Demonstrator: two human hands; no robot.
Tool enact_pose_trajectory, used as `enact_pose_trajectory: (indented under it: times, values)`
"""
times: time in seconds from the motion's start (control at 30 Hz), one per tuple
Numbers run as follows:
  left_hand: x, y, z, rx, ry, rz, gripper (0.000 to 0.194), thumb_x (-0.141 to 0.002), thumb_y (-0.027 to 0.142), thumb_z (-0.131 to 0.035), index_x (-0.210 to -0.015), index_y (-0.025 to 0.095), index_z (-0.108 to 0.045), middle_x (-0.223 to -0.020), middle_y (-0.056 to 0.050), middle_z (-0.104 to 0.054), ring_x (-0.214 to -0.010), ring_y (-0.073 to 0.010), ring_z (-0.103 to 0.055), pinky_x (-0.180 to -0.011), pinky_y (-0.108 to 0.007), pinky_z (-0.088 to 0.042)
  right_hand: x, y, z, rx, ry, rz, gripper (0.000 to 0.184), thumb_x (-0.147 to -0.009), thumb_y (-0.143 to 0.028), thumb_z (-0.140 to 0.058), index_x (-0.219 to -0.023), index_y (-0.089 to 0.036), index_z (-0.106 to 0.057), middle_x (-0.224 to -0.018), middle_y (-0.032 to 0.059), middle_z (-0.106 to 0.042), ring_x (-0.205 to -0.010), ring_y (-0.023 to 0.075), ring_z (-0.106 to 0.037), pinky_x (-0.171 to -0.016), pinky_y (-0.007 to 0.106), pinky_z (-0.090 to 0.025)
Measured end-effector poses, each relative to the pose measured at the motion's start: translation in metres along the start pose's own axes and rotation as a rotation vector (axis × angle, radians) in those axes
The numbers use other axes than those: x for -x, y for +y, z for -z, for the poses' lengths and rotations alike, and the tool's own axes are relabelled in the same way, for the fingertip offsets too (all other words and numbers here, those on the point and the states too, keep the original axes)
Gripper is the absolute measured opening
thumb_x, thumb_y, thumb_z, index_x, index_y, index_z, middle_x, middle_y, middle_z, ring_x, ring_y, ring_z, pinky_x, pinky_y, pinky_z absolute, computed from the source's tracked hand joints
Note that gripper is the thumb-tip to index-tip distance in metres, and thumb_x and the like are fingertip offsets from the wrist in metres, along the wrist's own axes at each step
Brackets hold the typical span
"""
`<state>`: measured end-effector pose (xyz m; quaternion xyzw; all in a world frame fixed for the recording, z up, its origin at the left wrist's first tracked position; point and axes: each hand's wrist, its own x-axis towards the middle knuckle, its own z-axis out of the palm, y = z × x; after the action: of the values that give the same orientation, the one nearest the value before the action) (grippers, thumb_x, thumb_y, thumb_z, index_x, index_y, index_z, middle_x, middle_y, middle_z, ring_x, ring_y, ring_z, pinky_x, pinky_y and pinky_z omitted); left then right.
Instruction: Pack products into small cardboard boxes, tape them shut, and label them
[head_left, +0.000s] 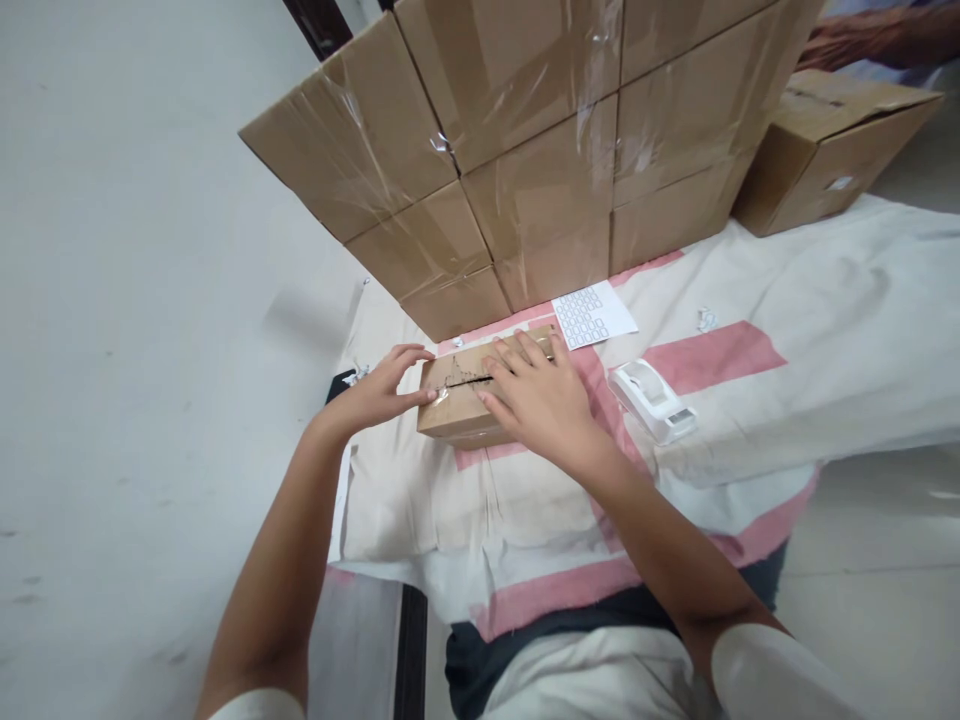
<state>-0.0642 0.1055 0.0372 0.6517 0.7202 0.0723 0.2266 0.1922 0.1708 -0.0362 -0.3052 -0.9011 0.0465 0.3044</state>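
Observation:
A small cardboard box lies on the cloth in front of me, with a dark slit between its top flaps and dark markings near the slit. At its left end, my left hand grips the box between thumb and fingers. Across the top's right part lies my right hand, its fingers stretched out over the flaps and hiding part of the slit. A bit of shiny clear tape shows beside my left thumb. To the right of my right hand rests a white tape dispenser.
Stacked taped cartons rise behind the box. A sheet of printed labels lies at their foot. Another carton stands at right, near another person's arm. A red-striped pale cloth covers the table; a wall is at left.

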Motion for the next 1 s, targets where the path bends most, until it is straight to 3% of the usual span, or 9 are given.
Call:
enact_pose_trajectory:
  times: [0.17, 0.37, 0.5, 0.6, 0.67, 0.77, 0.87, 0.93, 1.0]
  values:
    - [-0.005, -0.007, -0.012, 0.249, -0.079, 0.002, 0.055, -0.093, 0.058, -0.056, -0.140, 0.030, -0.043, -0.148, -0.009, -0.050, -0.127, -0.0269, -0.056, -0.097, -0.038, -0.053, 0.000, 0.000, 0.000, 0.009, -0.001, 0.001, 0.040, -0.104, -0.041, -0.049, -0.129, -0.017, -0.067, -0.143, 0.0154, -0.064, -0.138, 0.0399, -0.051, -0.119, 0.068, -0.028]
    - [-0.011, -0.013, -0.028, 0.384, 0.011, 0.043, 0.049, -0.092, 0.054, -0.056, -0.133, 0.030, -0.044, -0.144, -0.006, -0.050, -0.126, -0.0264, -0.054, -0.109, -0.043, -0.045, -0.001, 0.000, -0.001, 0.001, -0.014, -0.001, 0.040, -0.104, -0.040, -0.048, -0.130, -0.016, -0.067, -0.147, 0.0160, -0.062, -0.138, 0.0398, -0.051, -0.119, 0.067, -0.029]
    - [-0.016, -0.023, -0.040, 0.460, 0.079, 0.010, 0.049, -0.091, 0.055, -0.057, -0.130, 0.029, -0.045, -0.141, -0.005, -0.050, -0.126, -0.0260, -0.053, -0.109, -0.040, -0.045, -0.003, -0.003, -0.001, -0.001, -0.042, -0.024, 0.040, -0.104, -0.040, -0.048, -0.130, -0.016, -0.068, -0.147, 0.0161, -0.061, -0.141, 0.0395, -0.049, -0.120, 0.067, -0.027]
    - [-0.017, -0.033, -0.052, 0.490, 0.130, 0.013, 0.052, -0.092, 0.058, -0.056, -0.134, 0.030, -0.045, -0.142, -0.005, -0.050, -0.123, -0.0249, -0.054, -0.106, -0.038, -0.046, 0.000, -0.003, 0.010, -0.079, -0.083, -0.001, 0.040, -0.103, -0.041, -0.051, -0.130, -0.018, -0.068, -0.148, 0.0138, -0.062, -0.144, 0.0387, -0.047, -0.123, 0.068, -0.023]
    - [-0.017, -0.036, -0.061, 0.505, 0.199, 0.020, 0.053, -0.093, 0.059, -0.054, -0.137, 0.030, -0.045, -0.144, -0.005, -0.051, -0.123, -0.0249, -0.054, -0.105, -0.037, -0.047, 0.005, 0.005, 0.024, -0.234, -0.095, 0.035, 0.037, -0.103, -0.042, -0.053, -0.130, -0.022, -0.068, -0.148, 0.0090, -0.062, -0.143, 0.0342, -0.049, -0.125, 0.064, -0.026]
    - [-0.018, -0.035, -0.072, 0.523, 0.318, 0.030, 0.054, -0.093, 0.061, -0.052, -0.137, 0.029, -0.049, -0.145, -0.006, -0.054, -0.119, -0.0264, -0.056, -0.102, -0.039, -0.048, 0.013, 0.042, 0.043, -0.471, 0.006, -0.077, 0.033, -0.102, -0.039, -0.053, -0.126, -0.025, -0.069, -0.140, 0.0062, -0.067, -0.134, 0.0270, -0.059, -0.118, 0.051, -0.042]
    - [-0.022, -0.031, -0.077, 0.539, 0.428, 0.028, 0.052, -0.090, 0.060, -0.056, -0.130, 0.027, -0.057, -0.137, -0.007, -0.061, -0.116, -0.0285, -0.058, -0.101, -0.042, -0.049, 0.015, 0.112, 0.045, -0.515, 0.119, -0.363, 0.030, -0.097, -0.038, -0.056, -0.118, -0.022, -0.070, -0.126, 0.0088, -0.073, -0.122, 0.0273, -0.067, -0.108, 0.048, -0.051]
    - [-0.028, -0.031, -0.077, 0.549, 0.517, -0.008, 0.049, -0.087, 0.060, -0.061, -0.123, 0.026, -0.062, -0.130, -0.006, -0.065, -0.115, -0.0294, -0.058, -0.100, -0.043, -0.050, 0.011, 0.165, 0.037, -0.484, 0.090, -0.508, 0.032, -0.094, -0.038, -0.057, -0.115, -0.017, -0.070, -0.124, 0.0129, -0.073, -0.116, 0.0284, -0.069, -0.102, 0.047, -0.054]
    - [-0.035, -0.034, -0.074, 0.551, 0.579, -0.042, 0.050, -0.084, 0.061, -0.064, -0.118, 0.025, -0.065, -0.124, -0.005, -0.067, -0.112, -0.0292, -0.059, -0.095, -0.043, -0.052, 0.004, 0.209, 0.022, -0.360, -0.014, -0.561, 0.038, -0.094, -0.036, -0.056, -0.122, -0.013, -0.067, -0.126, 0.0163, -0.072, -0.115, 0.0277, -0.068, -0.101, 0.045, -0.053]
